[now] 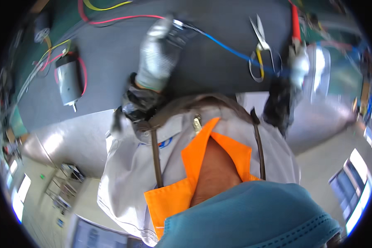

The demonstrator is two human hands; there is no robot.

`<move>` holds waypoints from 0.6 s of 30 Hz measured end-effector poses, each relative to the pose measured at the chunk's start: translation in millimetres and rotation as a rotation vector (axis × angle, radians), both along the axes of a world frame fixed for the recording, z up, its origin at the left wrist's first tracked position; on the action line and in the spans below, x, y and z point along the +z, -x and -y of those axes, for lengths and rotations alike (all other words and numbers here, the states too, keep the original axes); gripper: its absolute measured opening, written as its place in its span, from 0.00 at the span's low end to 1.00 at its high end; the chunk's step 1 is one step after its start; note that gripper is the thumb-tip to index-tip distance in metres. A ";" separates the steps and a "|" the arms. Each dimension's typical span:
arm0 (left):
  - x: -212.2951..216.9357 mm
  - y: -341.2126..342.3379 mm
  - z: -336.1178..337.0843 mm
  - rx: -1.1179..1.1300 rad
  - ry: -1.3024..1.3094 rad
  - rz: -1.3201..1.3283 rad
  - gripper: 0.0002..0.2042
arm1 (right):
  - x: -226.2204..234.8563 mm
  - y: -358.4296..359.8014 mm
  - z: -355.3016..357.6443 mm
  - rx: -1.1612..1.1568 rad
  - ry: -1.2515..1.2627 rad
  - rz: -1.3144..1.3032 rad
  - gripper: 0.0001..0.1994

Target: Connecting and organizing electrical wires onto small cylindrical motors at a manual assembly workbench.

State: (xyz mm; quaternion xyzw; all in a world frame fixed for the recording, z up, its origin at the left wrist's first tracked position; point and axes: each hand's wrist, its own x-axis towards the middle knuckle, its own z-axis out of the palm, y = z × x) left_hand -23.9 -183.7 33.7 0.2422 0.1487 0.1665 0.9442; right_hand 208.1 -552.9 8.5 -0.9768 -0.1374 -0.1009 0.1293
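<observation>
Dark grey mat (111,62) covers the bench top and takes most of the upper view. Below it is a pale bench edge, then shiny floor with windows glaring at 4 and 8 o'clock.

Left hand (157,58) in a grey glove, at 11 o'clock, is closed around the end of a blue wire (227,48), with a small blurred part at the fingertips. Right hand (297,62), also gloved, at 2 o'clock, is curled on a red-handled tool (295,25) at the other end of that wire. The hands are well apart and the wire is stretched between them across the mat. The blur hides both fingertip grips.

My read: the wire end is being worked. To do that well, keep the wire taut but not yanked, rest both wrists on the mat, and bring the tool tip to the wire rather than the reverse. The scissors (260,45) lie open right under the wire run at 1 o'clock and could snag it, so keep the wire clear of the blades.

Small grey motor (68,82) with a red lead sits at 10 o'clock, well away from both hands. A red wire (124,18) loops along the top near the left hand, with a yellow wire (105,7) beyond it. Loose leads clutter the left rim.
</observation>
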 end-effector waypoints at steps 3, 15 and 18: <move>8.9 7.7 -9.2 -0.025 -0.280 -0.166 0.16 | 18.1 23.2 -50.5 0.195 -0.350 0.062 0.27; 28.1 6.6 -29.8 -0.046 -0.282 -0.045 0.16 | 75.1 -5.5 -351.5 0.723 -0.487 -0.896 0.21; 19.8 5.8 -30.8 -0.044 -0.076 -0.005 0.15 | 39.5 -19.3 -365.7 0.721 -0.418 -0.689 0.17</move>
